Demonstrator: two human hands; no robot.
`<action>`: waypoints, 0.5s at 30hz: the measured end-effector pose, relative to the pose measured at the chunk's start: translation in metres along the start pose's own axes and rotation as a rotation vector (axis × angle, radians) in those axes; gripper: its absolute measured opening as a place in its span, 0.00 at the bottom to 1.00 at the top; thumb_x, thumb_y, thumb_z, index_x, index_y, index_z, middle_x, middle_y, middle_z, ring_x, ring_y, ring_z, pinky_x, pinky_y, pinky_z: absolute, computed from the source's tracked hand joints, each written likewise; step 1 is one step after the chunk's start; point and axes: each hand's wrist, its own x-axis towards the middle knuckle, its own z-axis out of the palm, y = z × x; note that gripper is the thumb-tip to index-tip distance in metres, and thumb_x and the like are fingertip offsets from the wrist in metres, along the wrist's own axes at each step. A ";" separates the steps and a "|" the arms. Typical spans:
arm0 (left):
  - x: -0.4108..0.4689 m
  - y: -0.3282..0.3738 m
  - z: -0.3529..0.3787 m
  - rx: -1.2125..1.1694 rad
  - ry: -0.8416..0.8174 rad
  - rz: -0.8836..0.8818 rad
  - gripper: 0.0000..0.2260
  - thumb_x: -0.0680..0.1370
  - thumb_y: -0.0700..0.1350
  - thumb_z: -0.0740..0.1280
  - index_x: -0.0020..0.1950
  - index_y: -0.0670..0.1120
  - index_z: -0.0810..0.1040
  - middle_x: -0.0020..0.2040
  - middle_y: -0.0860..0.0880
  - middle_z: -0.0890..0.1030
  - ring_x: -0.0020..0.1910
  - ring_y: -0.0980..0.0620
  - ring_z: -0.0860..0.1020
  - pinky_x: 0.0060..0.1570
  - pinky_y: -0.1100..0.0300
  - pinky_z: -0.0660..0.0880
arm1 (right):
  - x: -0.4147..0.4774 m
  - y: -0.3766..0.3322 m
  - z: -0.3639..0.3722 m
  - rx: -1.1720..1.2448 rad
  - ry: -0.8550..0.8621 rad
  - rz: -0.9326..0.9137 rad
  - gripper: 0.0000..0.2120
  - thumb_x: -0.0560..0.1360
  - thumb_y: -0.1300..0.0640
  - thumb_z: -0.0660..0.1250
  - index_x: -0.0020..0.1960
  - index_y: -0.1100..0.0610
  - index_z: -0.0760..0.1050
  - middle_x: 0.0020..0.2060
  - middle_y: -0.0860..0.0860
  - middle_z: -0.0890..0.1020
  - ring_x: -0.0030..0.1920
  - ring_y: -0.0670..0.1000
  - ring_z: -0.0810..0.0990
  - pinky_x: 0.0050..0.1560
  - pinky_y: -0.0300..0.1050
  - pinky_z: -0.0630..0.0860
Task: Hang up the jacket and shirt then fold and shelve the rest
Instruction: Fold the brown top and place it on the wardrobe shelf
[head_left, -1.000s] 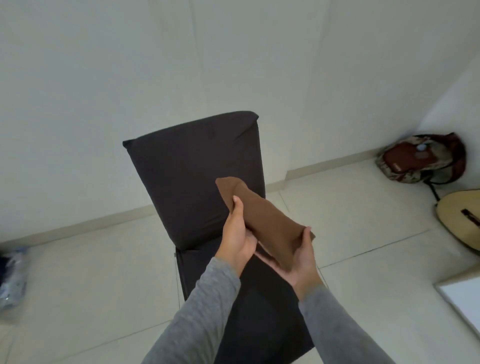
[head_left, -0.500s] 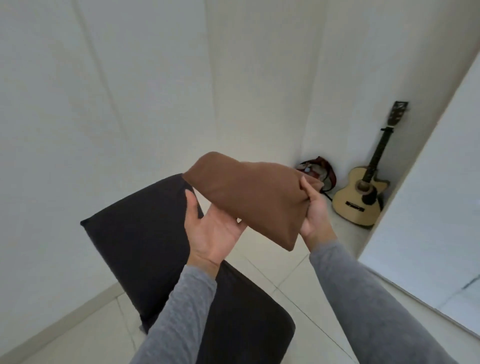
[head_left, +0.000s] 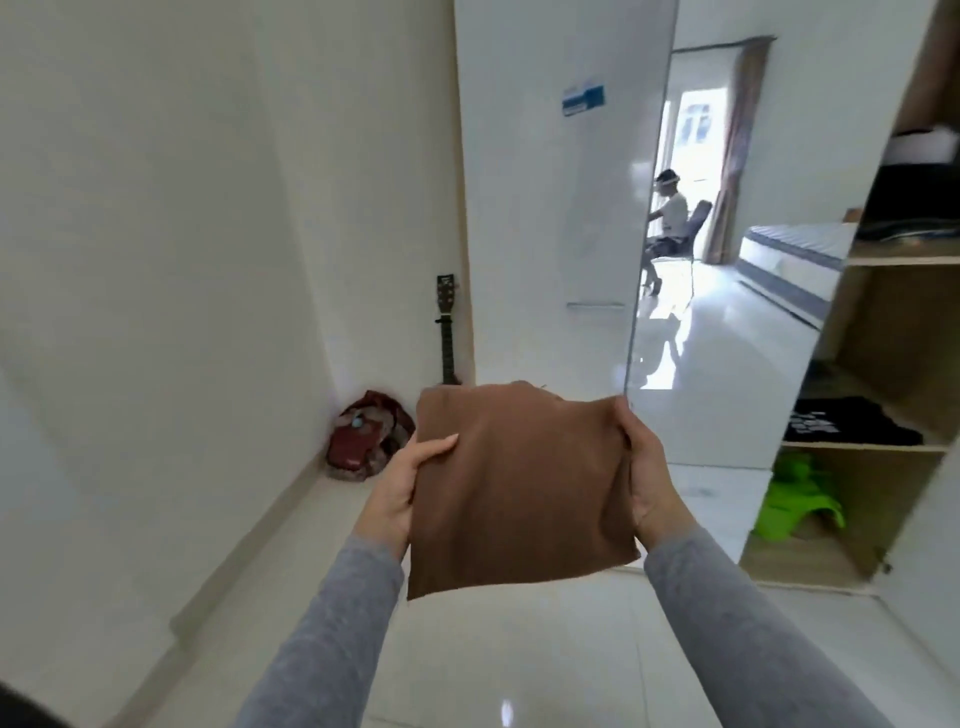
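Note:
A brown garment, folded into a flat square, is held level in front of me at mid-frame. My left hand grips its left edge, thumb on top. My right hand grips its right edge with fingers curled over the cloth. To the right stands an open wooden wardrobe with shelves. A folded black shirt with white print lies on a middle shelf. Dark folded clothes sit on a higher shelf.
The wardrobe's open mirrored door stands ahead, reflecting a seated person and a bed. A guitar leans in the corner beside a red patterned backpack on the floor. A green plastic stool fills the lowest compartment. Glossy white tiles lie underfoot.
My view has swung right, from the dark chair to the wardrobe. The brown garment has come level and square in front of me, with each hand now gripping one side.

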 end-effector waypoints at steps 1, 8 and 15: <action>0.027 -0.012 0.000 -0.083 -0.030 -0.029 0.24 0.66 0.36 0.70 0.63 0.44 0.76 0.44 0.44 0.83 0.42 0.50 0.81 0.43 0.51 0.78 | 0.004 -0.010 -0.022 -0.012 0.011 -0.045 0.33 0.69 0.31 0.62 0.56 0.58 0.82 0.54 0.58 0.83 0.54 0.59 0.82 0.58 0.54 0.73; 0.123 -0.085 0.185 -0.099 -0.172 -0.081 0.10 0.69 0.45 0.70 0.48 0.41 0.80 0.41 0.45 0.83 0.40 0.46 0.81 0.41 0.55 0.74 | 0.001 -0.149 -0.177 0.014 0.291 -0.178 0.38 0.68 0.24 0.50 0.51 0.52 0.84 0.48 0.55 0.85 0.46 0.57 0.85 0.47 0.52 0.74; 0.201 -0.184 0.320 0.182 -0.322 -0.353 0.19 0.70 0.57 0.71 0.55 0.46 0.80 0.54 0.46 0.82 0.53 0.45 0.80 0.55 0.51 0.75 | 0.001 -0.217 -0.310 -0.096 0.481 -0.096 0.17 0.75 0.49 0.67 0.59 0.57 0.78 0.49 0.57 0.84 0.44 0.53 0.85 0.43 0.44 0.79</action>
